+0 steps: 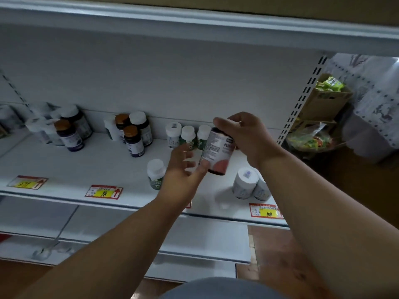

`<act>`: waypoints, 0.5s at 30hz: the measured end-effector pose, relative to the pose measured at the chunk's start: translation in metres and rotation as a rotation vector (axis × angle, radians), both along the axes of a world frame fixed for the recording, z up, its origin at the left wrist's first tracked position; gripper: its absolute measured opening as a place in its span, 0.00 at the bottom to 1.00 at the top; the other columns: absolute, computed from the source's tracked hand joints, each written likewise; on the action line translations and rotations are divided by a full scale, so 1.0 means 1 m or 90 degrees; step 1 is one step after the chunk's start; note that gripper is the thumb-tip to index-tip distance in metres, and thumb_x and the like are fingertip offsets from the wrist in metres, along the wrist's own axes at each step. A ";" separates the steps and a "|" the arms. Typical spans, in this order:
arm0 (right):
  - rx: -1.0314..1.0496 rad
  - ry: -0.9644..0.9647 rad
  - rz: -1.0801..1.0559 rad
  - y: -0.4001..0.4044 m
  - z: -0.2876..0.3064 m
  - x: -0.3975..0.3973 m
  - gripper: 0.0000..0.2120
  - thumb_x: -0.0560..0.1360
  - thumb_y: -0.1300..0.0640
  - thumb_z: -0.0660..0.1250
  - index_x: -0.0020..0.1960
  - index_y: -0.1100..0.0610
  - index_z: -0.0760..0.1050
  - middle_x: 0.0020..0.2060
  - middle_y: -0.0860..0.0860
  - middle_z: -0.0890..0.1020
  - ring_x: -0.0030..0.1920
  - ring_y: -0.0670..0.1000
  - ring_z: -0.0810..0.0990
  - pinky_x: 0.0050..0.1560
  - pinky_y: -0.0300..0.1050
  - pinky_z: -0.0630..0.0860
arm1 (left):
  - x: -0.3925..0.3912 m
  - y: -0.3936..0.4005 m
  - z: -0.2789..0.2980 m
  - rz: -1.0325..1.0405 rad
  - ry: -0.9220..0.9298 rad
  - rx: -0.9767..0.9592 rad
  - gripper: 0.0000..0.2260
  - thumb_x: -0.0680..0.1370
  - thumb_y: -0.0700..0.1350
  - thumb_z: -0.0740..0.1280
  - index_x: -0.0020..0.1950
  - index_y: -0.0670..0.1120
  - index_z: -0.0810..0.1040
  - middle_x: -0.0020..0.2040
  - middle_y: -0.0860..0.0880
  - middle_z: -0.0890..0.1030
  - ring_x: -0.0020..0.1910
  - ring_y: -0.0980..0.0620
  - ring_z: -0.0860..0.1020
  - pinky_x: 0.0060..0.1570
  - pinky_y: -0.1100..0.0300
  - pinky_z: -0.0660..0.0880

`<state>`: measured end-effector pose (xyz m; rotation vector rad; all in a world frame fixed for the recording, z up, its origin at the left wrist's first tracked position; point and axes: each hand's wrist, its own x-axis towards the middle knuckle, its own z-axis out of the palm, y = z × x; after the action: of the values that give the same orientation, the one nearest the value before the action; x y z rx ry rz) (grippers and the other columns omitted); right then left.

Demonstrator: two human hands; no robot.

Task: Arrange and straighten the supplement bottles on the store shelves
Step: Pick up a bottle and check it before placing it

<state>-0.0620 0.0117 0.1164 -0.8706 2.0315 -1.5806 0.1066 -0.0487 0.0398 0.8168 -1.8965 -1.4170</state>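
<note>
White shelf [86,169], orange-capped dark bottles [133,141]

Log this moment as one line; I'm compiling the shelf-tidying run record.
right hand: grips held bottle by top | left hand: thumb on its base | shelf: other bottles standing

Held bottle [217,151]: cap hidden under right hand [244,137], label print too small to read, lower edge partly covered by left hand [183,169] thumb. Left-hand fingers motion-blurred. Green-label bottle [155,174] partly behind left wrist. Price tag [188,204] under left forearm mostly hidden. Far-left bottles [38,128] blurred, labels unreadable; leftmost cut by frame edge. Bag contents [311,140] right of shelf indistinct. Both forearms cut off at bottom edge.
</note>
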 end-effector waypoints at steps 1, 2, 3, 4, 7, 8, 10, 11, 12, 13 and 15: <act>0.008 -0.010 0.002 -0.002 0.002 0.013 0.26 0.59 0.36 0.74 0.43 0.57 0.77 0.33 0.49 0.84 0.33 0.48 0.82 0.35 0.47 0.80 | 0.010 -0.003 0.001 -0.029 -0.011 -0.003 0.30 0.68 0.64 0.69 0.66 0.61 0.63 0.58 0.59 0.74 0.52 0.62 0.76 0.45 0.66 0.73; 0.021 -0.027 -0.001 -0.004 0.004 0.026 0.27 0.58 0.35 0.74 0.43 0.57 0.77 0.33 0.49 0.84 0.34 0.49 0.83 0.39 0.51 0.82 | 0.020 -0.005 0.001 -0.053 -0.022 -0.001 0.33 0.65 0.66 0.70 0.66 0.61 0.63 0.57 0.58 0.75 0.52 0.62 0.76 0.46 0.64 0.75; 0.034 -0.048 -0.009 -0.005 0.005 0.038 0.29 0.56 0.35 0.74 0.45 0.57 0.77 0.35 0.51 0.85 0.36 0.51 0.85 0.41 0.55 0.83 | 0.029 -0.007 0.001 -0.071 -0.031 0.004 0.35 0.63 0.68 0.71 0.66 0.60 0.63 0.57 0.58 0.75 0.52 0.62 0.77 0.48 0.62 0.76; 0.042 -0.073 -0.020 -0.007 0.005 0.051 0.31 0.55 0.35 0.75 0.46 0.58 0.77 0.37 0.53 0.85 0.37 0.53 0.85 0.43 0.58 0.83 | 0.039 -0.010 0.001 -0.083 -0.037 0.013 0.38 0.61 0.70 0.72 0.66 0.60 0.63 0.56 0.58 0.76 0.52 0.61 0.77 0.49 0.59 0.77; 0.003 -0.137 -0.026 -0.012 0.002 0.084 0.29 0.54 0.38 0.78 0.43 0.57 0.74 0.36 0.55 0.85 0.35 0.53 0.85 0.38 0.58 0.83 | 0.068 -0.018 -0.001 -0.108 -0.043 0.018 0.41 0.59 0.70 0.73 0.67 0.59 0.64 0.57 0.58 0.76 0.53 0.60 0.77 0.51 0.57 0.78; -0.015 -0.156 -0.028 -0.014 0.001 0.094 0.29 0.54 0.39 0.79 0.44 0.57 0.73 0.36 0.54 0.85 0.34 0.52 0.85 0.33 0.54 0.83 | 0.077 -0.019 -0.002 -0.115 -0.046 0.010 0.39 0.60 0.67 0.74 0.68 0.59 0.64 0.57 0.58 0.76 0.53 0.61 0.76 0.50 0.61 0.77; -0.032 -0.188 -0.037 -0.020 -0.001 0.112 0.32 0.53 0.41 0.80 0.49 0.56 0.73 0.39 0.54 0.84 0.33 0.50 0.85 0.30 0.46 0.80 | 0.096 -0.021 -0.002 -0.121 -0.046 0.005 0.37 0.61 0.64 0.74 0.67 0.59 0.64 0.56 0.58 0.76 0.51 0.65 0.75 0.44 0.70 0.74; -0.035 -0.199 -0.033 -0.024 -0.003 0.120 0.33 0.53 0.42 0.81 0.50 0.55 0.73 0.42 0.54 0.83 0.35 0.51 0.85 0.31 0.46 0.81 | 0.105 -0.022 -0.001 -0.118 -0.043 0.008 0.37 0.61 0.63 0.74 0.67 0.59 0.65 0.56 0.58 0.76 0.51 0.66 0.76 0.43 0.72 0.73; -0.037 -0.208 -0.020 -0.028 -0.005 0.128 0.32 0.54 0.43 0.81 0.51 0.54 0.74 0.44 0.54 0.83 0.36 0.52 0.85 0.34 0.48 0.81 | 0.114 -0.023 0.000 -0.114 -0.042 0.006 0.37 0.61 0.63 0.74 0.66 0.59 0.65 0.55 0.58 0.77 0.51 0.66 0.76 0.43 0.72 0.73; -0.042 -0.221 0.004 -0.033 -0.006 0.136 0.29 0.55 0.45 0.82 0.50 0.54 0.76 0.44 0.54 0.83 0.37 0.52 0.85 0.36 0.48 0.81 | 0.122 -0.023 0.002 -0.108 -0.045 0.000 0.37 0.61 0.64 0.74 0.66 0.59 0.65 0.55 0.58 0.78 0.51 0.65 0.77 0.44 0.72 0.73; -0.054 -0.269 0.072 -0.045 -0.008 0.152 0.23 0.58 0.50 0.82 0.49 0.56 0.79 0.40 0.52 0.84 0.36 0.51 0.85 0.36 0.47 0.80 | 0.137 -0.027 0.003 -0.082 -0.050 -0.012 0.36 0.61 0.63 0.75 0.65 0.58 0.66 0.54 0.58 0.79 0.50 0.63 0.78 0.44 0.70 0.74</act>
<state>0.0897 -0.0333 0.1087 -0.6044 1.6034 -1.6348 0.2437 -0.0753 0.0428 0.7635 -2.0506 -1.4603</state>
